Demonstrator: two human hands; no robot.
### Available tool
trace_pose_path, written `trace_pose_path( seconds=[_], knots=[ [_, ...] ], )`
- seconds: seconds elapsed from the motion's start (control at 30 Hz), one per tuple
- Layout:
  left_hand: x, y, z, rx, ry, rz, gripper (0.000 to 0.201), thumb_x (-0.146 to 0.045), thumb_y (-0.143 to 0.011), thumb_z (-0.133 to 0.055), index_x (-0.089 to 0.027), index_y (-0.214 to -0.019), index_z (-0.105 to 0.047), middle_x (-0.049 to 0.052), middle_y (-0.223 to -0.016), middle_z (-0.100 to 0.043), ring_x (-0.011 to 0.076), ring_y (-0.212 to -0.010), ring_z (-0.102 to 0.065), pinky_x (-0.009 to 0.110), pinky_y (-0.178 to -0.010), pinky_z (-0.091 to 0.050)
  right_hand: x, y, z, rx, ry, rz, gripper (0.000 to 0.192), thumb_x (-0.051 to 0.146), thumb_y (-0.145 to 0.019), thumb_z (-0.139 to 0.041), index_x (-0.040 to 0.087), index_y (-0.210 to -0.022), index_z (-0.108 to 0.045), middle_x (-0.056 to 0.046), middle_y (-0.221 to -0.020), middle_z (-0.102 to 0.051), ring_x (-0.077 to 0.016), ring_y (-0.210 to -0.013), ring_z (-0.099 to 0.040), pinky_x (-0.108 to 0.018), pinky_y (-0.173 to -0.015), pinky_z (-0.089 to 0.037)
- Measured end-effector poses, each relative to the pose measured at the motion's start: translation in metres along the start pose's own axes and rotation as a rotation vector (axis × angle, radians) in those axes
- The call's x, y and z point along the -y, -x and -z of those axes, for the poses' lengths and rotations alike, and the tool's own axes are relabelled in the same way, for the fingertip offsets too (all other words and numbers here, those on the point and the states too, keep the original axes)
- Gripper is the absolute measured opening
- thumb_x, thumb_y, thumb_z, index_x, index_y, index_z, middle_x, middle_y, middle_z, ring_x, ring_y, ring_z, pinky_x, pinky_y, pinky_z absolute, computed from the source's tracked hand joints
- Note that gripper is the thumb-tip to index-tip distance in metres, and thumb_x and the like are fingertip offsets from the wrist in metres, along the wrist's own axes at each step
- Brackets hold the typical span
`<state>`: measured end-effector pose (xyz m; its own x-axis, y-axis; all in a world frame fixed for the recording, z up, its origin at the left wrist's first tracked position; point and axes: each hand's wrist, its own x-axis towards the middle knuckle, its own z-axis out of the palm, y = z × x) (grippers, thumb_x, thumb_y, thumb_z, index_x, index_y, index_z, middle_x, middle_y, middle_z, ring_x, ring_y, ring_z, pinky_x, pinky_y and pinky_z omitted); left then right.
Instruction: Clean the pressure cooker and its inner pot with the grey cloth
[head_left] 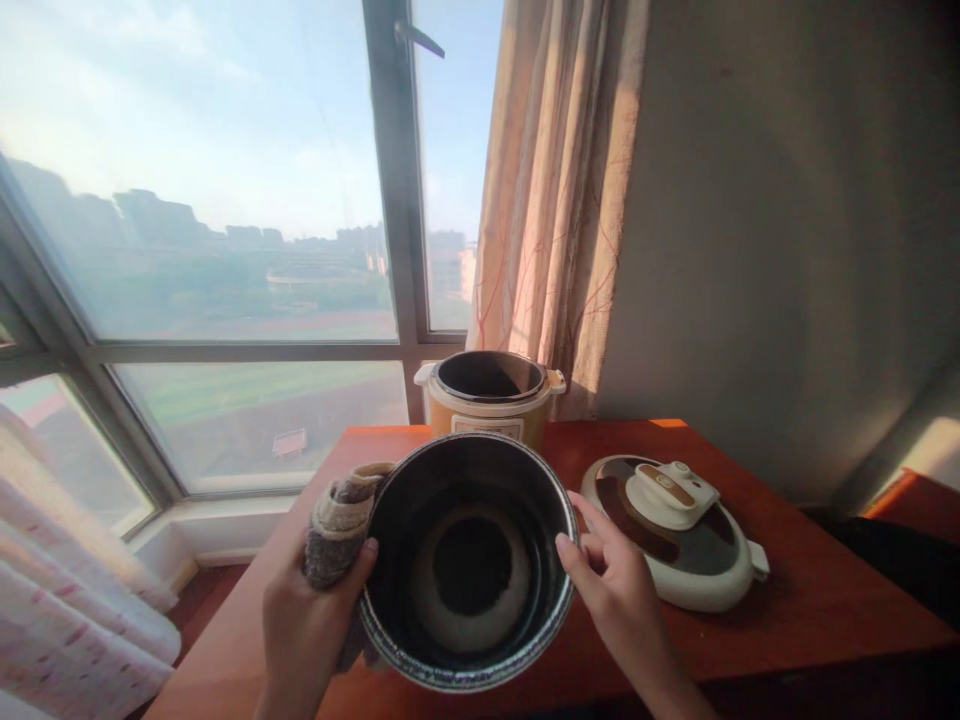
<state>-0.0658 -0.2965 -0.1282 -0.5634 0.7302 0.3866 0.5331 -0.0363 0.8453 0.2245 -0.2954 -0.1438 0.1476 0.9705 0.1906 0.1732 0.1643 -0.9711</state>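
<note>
You held the pot (469,560) with both hands just above the near edge of the surface (787,610), its mouth tipped toward you so the dark inside and the pale ring on its bottom showed. Your left hand (307,620) was at the pot's 9 o'clock, its grip clenched on the rim with the thumb tip hooked over the edge, and a cloth (337,525) was bunched between that palm and the pot's outer wall. Your right hand (611,590) was at the pot's 3 o'clock, grasping the rim too: the thumb lay on the edge and the fingers curled round the outside.

At 12 o'clock from the pot, touching it in the view though you could not tell whether they really met, stood the cooker (491,400), open at the top and hollow, at the far edge of the surface against the window (225,230). At 3 o'clock from the pot, just beyond your right hand, the lid (675,530) lay flat on the surface, handle up. A curtain (555,190) hung at 1 o'clock behind the cooker, beside a plain wall (787,230). Another curtain (67,580), white with a pink pattern, hung at 8 o'clock, well apart from the pot.
</note>
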Motion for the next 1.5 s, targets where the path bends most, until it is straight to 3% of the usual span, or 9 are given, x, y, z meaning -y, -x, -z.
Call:
trace_pose_path(
  seconds=[0.13,0.4,0.67,0.97,1.5],
  knots=[
    [0.004,0.003,-0.013,0.115,-0.011,-0.027,0.049,-0.054,-0.065,-0.07,-0.017,-0.098,-0.073,0.007,-0.085,-0.078,0.0332,-0.081,-0.072,0.038,-0.067,-0.054,-0.02,-0.001,0.004,-0.018,-0.012,-0.041,0.073,0.051,-0.088,-0.058,0.006,-0.144,-0.047,0.006,-0.058,-0.048,-0.0148,-0.057,-0.044,-0.027,-0.056,-0.037],
    [0.001,0.008,-0.034,0.254,-0.065,-0.092,0.038,-0.045,-0.07,-0.064,-0.021,-0.098,-0.069,0.003,-0.083,-0.076,0.0278,-0.078,-0.071,0.032,-0.066,-0.05,-0.044,-0.007,0.017,-0.074,-0.013,-0.101,0.078,0.052,-0.083,-0.06,0.001,-0.141,-0.049,0.008,-0.056,-0.041,-0.0146,-0.055,-0.039,-0.028,-0.055,-0.034],
    [0.007,0.008,-0.038,0.245,-0.062,-0.027,0.042,-0.046,-0.071,-0.063,-0.02,-0.103,-0.068,0.005,-0.088,-0.077,0.0296,-0.084,-0.071,0.033,-0.069,-0.05,-0.05,-0.009,0.011,-0.078,-0.018,-0.07,0.075,0.049,-0.085,-0.058,0.002,-0.143,-0.047,0.008,-0.056,-0.043,-0.0142,-0.055,-0.039,-0.027,-0.054,-0.034],
    [0.015,-0.001,-0.045,0.22,-0.073,-0.072,0.039,-0.045,-0.071,-0.063,-0.019,-0.099,-0.068,0.006,-0.084,-0.076,0.0288,-0.079,-0.071,0.033,-0.065,-0.05,-0.051,-0.02,0.009,-0.048,0.052,-0.016,0.074,0.046,-0.085,-0.055,-0.001,-0.141,-0.047,0.008,-0.054,-0.045,-0.0146,-0.053,-0.042,-0.027,-0.053,-0.035],
    [0.023,-0.025,-0.055,0.259,-0.013,-0.058,0.042,-0.043,-0.077,-0.063,-0.017,-0.109,-0.067,0.007,-0.093,-0.076,0.0301,-0.09,-0.072,0.035,-0.075,-0.053,-0.044,-0.032,-0.012,-0.094,0.002,-0.007,0.072,0.042,-0.079,-0.058,-0.001,-0.137,-0.053,0.005,-0.053,-0.052,-0.0147,-0.051,-0.045,-0.027,-0.052,-0.037]
  ],
)
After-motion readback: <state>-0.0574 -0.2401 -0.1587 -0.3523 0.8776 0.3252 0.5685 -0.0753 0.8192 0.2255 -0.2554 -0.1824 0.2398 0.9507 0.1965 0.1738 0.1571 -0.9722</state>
